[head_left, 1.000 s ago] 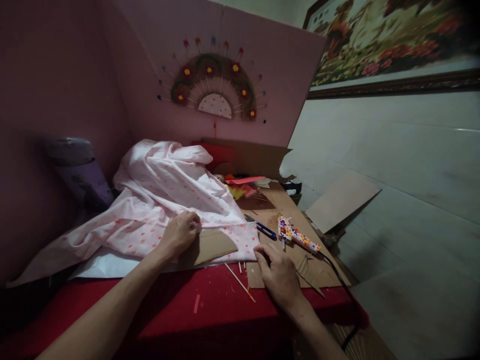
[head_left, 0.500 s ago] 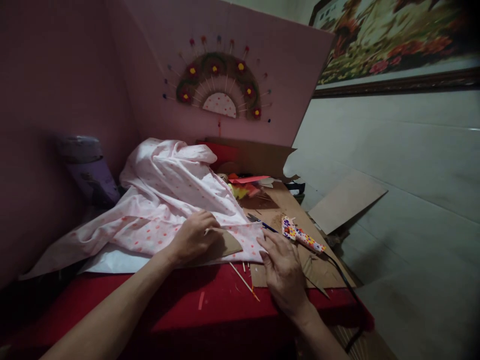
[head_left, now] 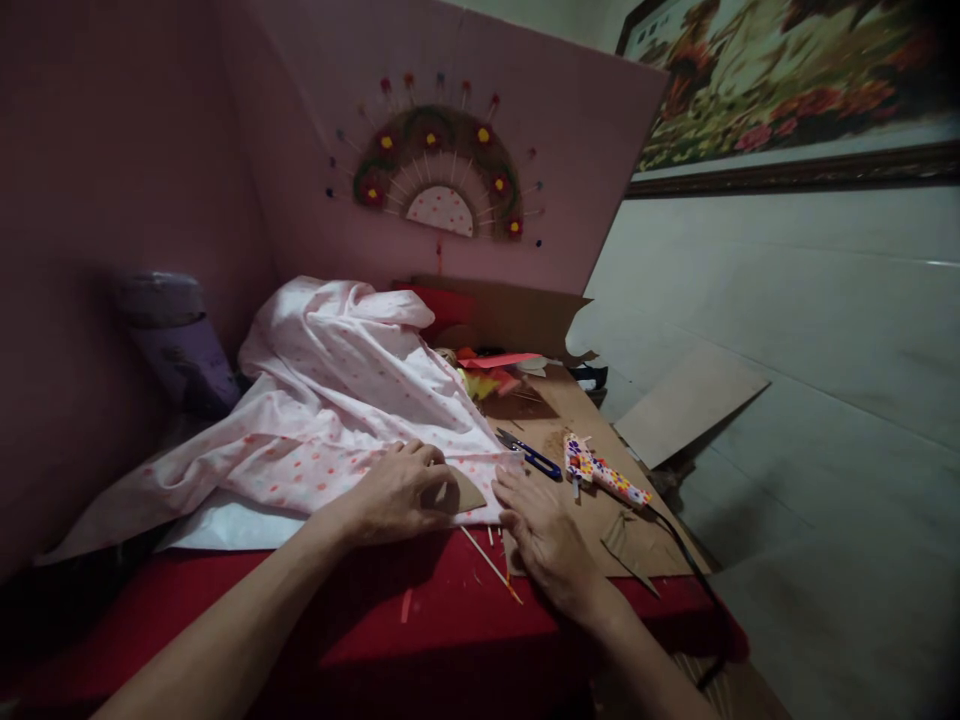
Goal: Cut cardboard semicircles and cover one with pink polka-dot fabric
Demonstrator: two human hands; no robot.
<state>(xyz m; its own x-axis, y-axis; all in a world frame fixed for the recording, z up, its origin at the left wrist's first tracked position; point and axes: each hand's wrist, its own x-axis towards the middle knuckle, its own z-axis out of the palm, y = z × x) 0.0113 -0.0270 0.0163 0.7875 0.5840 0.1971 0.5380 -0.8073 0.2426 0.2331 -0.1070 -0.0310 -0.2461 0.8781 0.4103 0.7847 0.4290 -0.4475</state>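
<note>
Status: the pink dotted fabric (head_left: 337, 400) lies heaped over the far left of the desk (head_left: 420, 620), its near hem drawn across a cardboard piece (head_left: 465, 493) close to the desk's near edge. I judge the covering part done: the hem sits over the piece's far side, while its right tip shows bare.

Left hand (head_left: 401, 490): knuckles up, fingers curled onto the cardboard piece. I cannot tell whether it pinches or merely presses.

Right hand (head_left: 544, 540): palm down, fingers spread nearly flat, tips on the hem's right corner, nothing enclosed.

Noted near the desk's right edge, untouched: blue-handled snips (head_left: 529, 452), a patterned glue gun (head_left: 600, 475), and a wooden skewer (head_left: 487, 562) between the hands.
</note>
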